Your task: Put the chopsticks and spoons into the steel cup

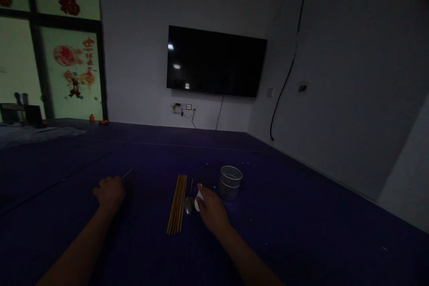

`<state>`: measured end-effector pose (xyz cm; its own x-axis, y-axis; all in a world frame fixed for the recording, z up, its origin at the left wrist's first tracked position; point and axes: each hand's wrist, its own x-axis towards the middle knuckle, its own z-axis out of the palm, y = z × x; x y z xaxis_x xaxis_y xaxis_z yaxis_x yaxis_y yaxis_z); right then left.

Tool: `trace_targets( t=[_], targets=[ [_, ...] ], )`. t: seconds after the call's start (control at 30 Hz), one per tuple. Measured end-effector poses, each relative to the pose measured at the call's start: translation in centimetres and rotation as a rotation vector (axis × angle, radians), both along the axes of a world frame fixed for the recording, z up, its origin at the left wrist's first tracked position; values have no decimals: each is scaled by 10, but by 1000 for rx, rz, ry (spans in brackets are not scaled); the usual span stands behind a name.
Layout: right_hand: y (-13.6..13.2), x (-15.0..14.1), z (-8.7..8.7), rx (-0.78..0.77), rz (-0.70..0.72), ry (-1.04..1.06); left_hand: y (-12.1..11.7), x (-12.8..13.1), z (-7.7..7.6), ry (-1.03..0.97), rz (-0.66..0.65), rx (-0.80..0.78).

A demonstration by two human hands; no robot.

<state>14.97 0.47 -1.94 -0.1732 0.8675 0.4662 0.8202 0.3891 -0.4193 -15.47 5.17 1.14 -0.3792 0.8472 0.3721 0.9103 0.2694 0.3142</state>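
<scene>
Right hand [212, 209] grips white utensil [196, 205] by cup [230, 184], spoon [189, 205], chopsticks [177, 205]; left hand [110, 191] clasps rod [128, 173].

Television [217, 62] and decorated door [71, 73] suggest a home.

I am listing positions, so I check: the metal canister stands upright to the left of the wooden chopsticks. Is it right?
Not quite: the metal canister stands upright, but to the right of the wooden chopsticks, as the head view shows.

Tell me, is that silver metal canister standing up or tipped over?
Upright: the silver metal canister stands on the purple tabletop with its round open top facing up.
</scene>
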Motion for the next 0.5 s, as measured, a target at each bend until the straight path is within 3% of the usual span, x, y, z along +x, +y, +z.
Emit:
trace_targets(
  t=[0.07,0.13,0.23,0.37,0.5],
  targets=[
    [0,0,1,7,1,6,-2,15,8,79,-22,25],
    [-1,-1,3,17,11,14,-5,36,14,184,-170,90],
    [-2,-2,6,24,40,23,-15,76,13,88,-392,234],
    [-7,-4,10,43,107,14,-33,123,0,-275,-763,436],
    [-11,-8,11,80,188,-6,-41,144,-9,-935,-799,363]
  ],
)
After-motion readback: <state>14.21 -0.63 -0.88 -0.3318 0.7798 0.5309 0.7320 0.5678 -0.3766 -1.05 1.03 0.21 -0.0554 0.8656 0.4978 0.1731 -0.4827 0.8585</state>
